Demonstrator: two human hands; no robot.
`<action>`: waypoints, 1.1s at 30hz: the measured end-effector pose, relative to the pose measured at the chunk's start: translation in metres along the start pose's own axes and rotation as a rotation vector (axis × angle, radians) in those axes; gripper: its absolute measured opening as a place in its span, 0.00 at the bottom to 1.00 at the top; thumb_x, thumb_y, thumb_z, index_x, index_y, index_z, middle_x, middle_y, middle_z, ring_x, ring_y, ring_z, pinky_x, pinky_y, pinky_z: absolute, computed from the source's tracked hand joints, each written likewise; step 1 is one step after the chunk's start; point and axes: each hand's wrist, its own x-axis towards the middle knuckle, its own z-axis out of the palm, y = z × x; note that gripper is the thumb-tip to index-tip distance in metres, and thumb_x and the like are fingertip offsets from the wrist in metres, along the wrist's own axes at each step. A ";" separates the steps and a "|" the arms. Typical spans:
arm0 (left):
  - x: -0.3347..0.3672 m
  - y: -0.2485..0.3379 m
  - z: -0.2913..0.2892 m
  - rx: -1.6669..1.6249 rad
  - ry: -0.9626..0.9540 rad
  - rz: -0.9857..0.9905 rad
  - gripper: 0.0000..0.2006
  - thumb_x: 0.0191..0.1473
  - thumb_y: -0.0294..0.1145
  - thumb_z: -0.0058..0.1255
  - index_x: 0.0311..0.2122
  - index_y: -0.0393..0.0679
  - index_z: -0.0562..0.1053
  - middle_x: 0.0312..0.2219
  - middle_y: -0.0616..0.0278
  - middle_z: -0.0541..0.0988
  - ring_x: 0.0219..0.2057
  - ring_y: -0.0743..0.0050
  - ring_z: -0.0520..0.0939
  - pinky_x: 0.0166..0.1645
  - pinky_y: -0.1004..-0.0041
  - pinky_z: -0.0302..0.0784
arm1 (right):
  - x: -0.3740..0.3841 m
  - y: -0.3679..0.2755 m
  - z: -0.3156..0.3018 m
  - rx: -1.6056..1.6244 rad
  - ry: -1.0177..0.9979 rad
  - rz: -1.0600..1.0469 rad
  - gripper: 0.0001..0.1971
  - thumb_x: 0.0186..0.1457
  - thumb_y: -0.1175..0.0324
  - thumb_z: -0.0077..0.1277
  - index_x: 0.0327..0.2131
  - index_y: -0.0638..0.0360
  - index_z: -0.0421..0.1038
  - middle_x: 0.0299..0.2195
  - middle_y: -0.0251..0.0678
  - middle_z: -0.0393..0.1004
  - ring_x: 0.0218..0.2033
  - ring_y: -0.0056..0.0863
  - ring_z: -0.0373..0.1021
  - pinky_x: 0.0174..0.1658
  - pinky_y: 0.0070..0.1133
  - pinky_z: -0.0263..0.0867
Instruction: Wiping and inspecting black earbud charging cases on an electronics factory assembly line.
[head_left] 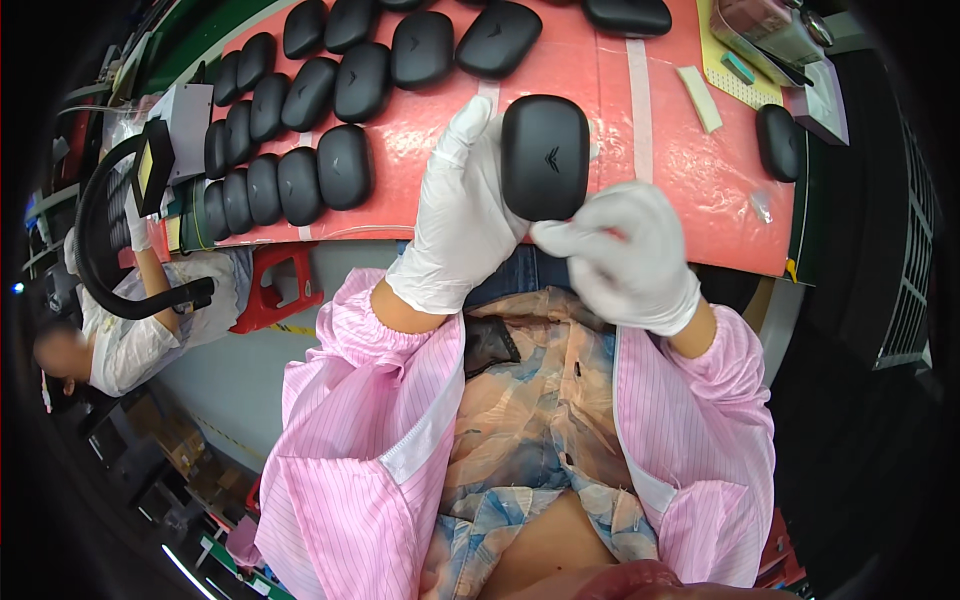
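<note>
My white-gloved left hand (462, 215) holds a glossy-edged black rounded case (545, 165) upright, its thumb standing up beside it. A small dark winged mark shows on the face of the case. Close to the lower right corner of the case is my right hand (632, 255), also gloved in white. Its fingers are curled in and its thumb points toward the case's bottom edge. Whatever the curled right fingers may hold is hidden. Both hands hover over the near edge of a red-covered table (430, 190).
Rows of similar black cases (345, 166) cover the table's left and far side. Another case (777, 143) lies at the right, near a white strip (699, 98) and a yellow board (722, 62). A black ring-shaped arm (95, 230) and a co-worker (150, 330) are at the left, beside a red stool (275, 290).
</note>
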 end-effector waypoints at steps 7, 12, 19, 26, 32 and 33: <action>-0.004 0.000 0.012 -0.069 -0.072 -0.076 0.26 0.62 0.52 0.38 0.49 0.36 0.69 0.44 0.56 0.76 0.46 0.66 0.77 0.52 0.68 0.73 | 0.023 0.036 -0.010 0.067 0.266 0.162 0.17 0.44 0.85 0.45 0.38 0.62 0.78 0.29 0.35 0.73 0.34 0.29 0.69 0.38 0.23 0.65; 0.007 -0.008 0.016 -0.227 0.014 0.093 0.20 0.63 0.48 0.41 0.46 0.40 0.70 0.40 0.62 0.76 0.42 0.73 0.77 0.47 0.71 0.74 | -0.007 0.007 0.039 -0.087 0.287 0.095 0.21 0.37 0.83 0.54 0.37 0.49 0.80 0.25 0.27 0.67 0.27 0.28 0.65 0.30 0.23 0.61; 0.008 -0.011 -0.006 -0.241 -0.009 0.180 0.21 0.64 0.45 0.36 0.50 0.39 0.68 0.42 0.59 0.77 0.46 0.66 0.76 0.55 0.65 0.69 | -0.008 0.003 0.035 0.051 0.305 0.083 0.18 0.38 0.84 0.52 0.36 0.55 0.79 0.27 0.31 0.70 0.29 0.28 0.67 0.33 0.24 0.63; 0.015 -0.009 -0.003 -0.123 0.058 -0.096 0.24 0.60 0.52 0.39 0.44 0.37 0.71 0.35 0.55 0.77 0.31 0.65 0.78 0.33 0.70 0.76 | 0.049 0.040 -0.014 0.322 0.335 0.263 0.13 0.55 0.80 0.44 0.40 0.61 0.77 0.33 0.33 0.75 0.33 0.22 0.70 0.38 0.22 0.67; 0.009 -0.002 0.011 -0.236 0.214 -0.156 0.26 0.59 0.58 0.39 0.37 0.40 0.71 0.28 0.60 0.77 0.27 0.70 0.78 0.32 0.72 0.77 | 0.020 0.008 0.013 0.182 0.061 -0.046 0.20 0.38 0.82 0.48 0.36 0.54 0.80 0.24 0.31 0.67 0.28 0.28 0.66 0.36 0.25 0.64; 0.016 -0.006 -0.010 -0.282 0.104 -0.193 0.26 0.59 0.58 0.39 0.37 0.40 0.70 0.28 0.59 0.76 0.26 0.69 0.78 0.32 0.71 0.77 | 0.010 0.005 0.016 0.126 0.031 -0.078 0.21 0.35 0.82 0.48 0.35 0.53 0.80 0.23 0.30 0.66 0.27 0.28 0.66 0.36 0.25 0.64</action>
